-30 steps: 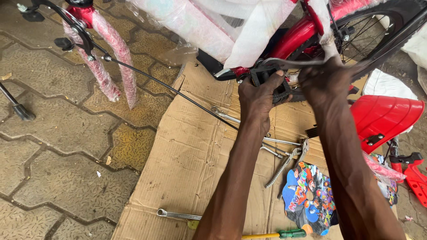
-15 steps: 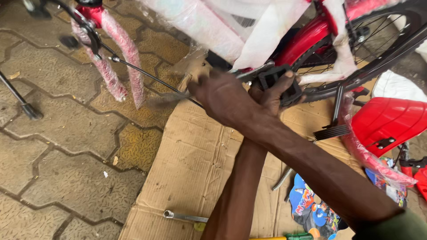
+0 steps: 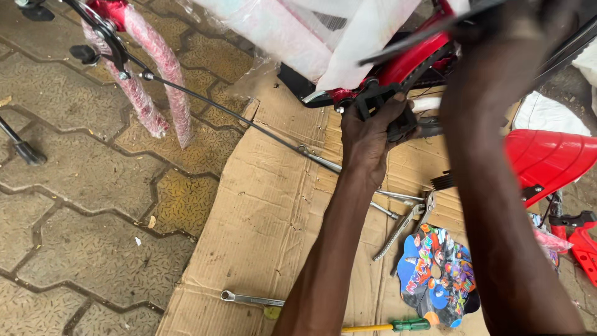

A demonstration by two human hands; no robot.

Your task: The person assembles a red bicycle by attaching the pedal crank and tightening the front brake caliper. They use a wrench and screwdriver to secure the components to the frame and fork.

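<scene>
My left hand (image 3: 373, 127) grips a black pedal (image 3: 380, 98) under the red bicycle frame (image 3: 418, 57). My right arm crosses the right side of the view, and my right hand (image 3: 525, 25) is blurred at the top edge. It is closed around a long dark bar (image 3: 423, 34) that slants down toward the pedal. I cannot tell whether the bar is a tool or a bicycle part. White plastic wrapping (image 3: 298, 31) covers the frame above my hands.
Flattened cardboard (image 3: 267, 205) lies on the paving stones (image 3: 74, 218). On it are a spanner (image 3: 249, 299), a yellow screwdriver with a green handle (image 3: 385, 326), pliers (image 3: 403, 227) and a colourful printed plate (image 3: 438, 274). A red plastic guard (image 3: 553, 162) is at right, a pink-wrapped fork (image 3: 158, 93) at left.
My right hand has swung from across my left wrist up to the top right with the dark bar. My left hand stays on the pedal. The view has shifted closer.
</scene>
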